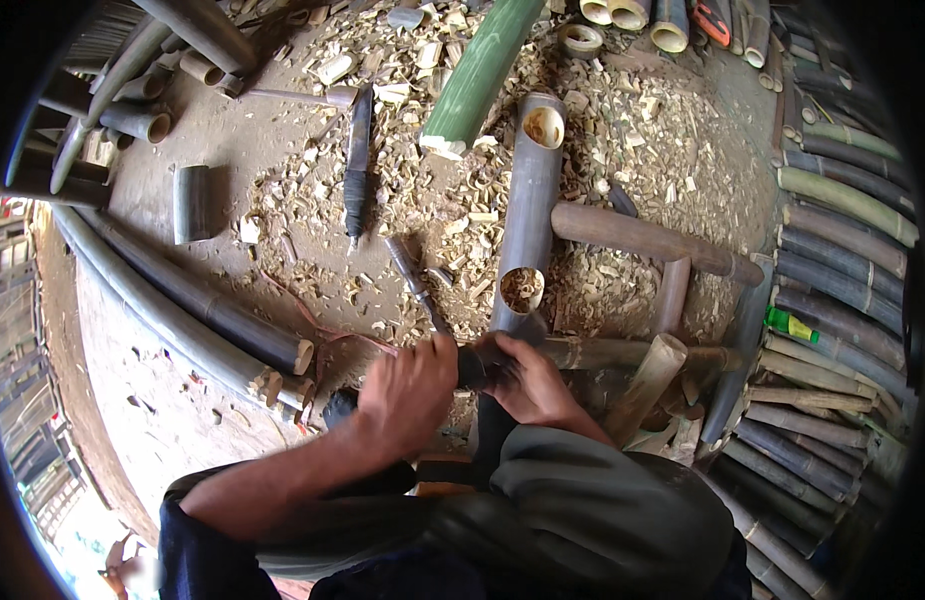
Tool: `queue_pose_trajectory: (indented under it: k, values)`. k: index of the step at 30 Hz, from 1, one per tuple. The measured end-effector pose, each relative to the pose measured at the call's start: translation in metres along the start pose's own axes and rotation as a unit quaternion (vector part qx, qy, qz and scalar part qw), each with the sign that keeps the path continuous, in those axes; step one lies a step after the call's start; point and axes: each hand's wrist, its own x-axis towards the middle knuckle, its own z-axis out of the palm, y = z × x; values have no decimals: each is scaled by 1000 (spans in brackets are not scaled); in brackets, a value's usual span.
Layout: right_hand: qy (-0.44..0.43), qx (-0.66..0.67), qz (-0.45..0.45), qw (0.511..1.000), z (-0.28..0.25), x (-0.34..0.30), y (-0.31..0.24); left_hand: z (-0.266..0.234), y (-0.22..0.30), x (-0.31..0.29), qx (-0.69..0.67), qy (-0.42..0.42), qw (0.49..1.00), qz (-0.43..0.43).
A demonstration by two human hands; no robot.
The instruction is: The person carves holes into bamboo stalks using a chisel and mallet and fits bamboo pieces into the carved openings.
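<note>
Beside the near end of a dark bamboo tube (528, 205), my two hands come close together. My left hand (410, 388) is closed in a slightly blurred fist, and a dark rod-shaped tool (410, 272) runs up and left from it. Curled around a short black piece (472, 367) is my right hand (530, 385); its fingers partly hide that piece, and its kind is unclear. Two holes are cut in the tube, the nearer one containing shavings. Farther off, a large knife (356, 165) with a black-wrapped handle lies on the ground.
Wood shavings (462, 225) cover much of the ground. A green bamboo pole (482, 75) slants in from the far side. Crossed bamboo pieces (652, 238) stand at right, before stacked bamboo (842, 260). Long poles (172, 295) and a short tube (191, 204) lie left.
</note>
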Motion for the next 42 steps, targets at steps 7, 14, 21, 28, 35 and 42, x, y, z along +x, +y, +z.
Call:
queue_pose_trajectory:
  k: [7, 14, 21, 28, 35, 42]
  values:
    - [26, 156, -4, 987, 28, 36, -18, -105, -48, 128, -16, -311, 948, 71]
    - [135, -57, 55, 988, 22, 20, -25, -25, -47, 73, -334, -280, 899, 38]
    - [143, -519, -67, 840, -18, -10, -44, 85, 70, 4, -405, 23, 906, -120]
    - [99, -170, -57, 979, -7, 46, -13, 32, -22, 29, -174, 33, 967, -185]
    - [-264, 221, -82, 935, -34, 70, -10, -81, 37, 81, 157, 45, 986, -42]
    - [-149, 132, -50, 979, -25, 15, 4, -59, 54, 50, 46, -99, 994, 22]
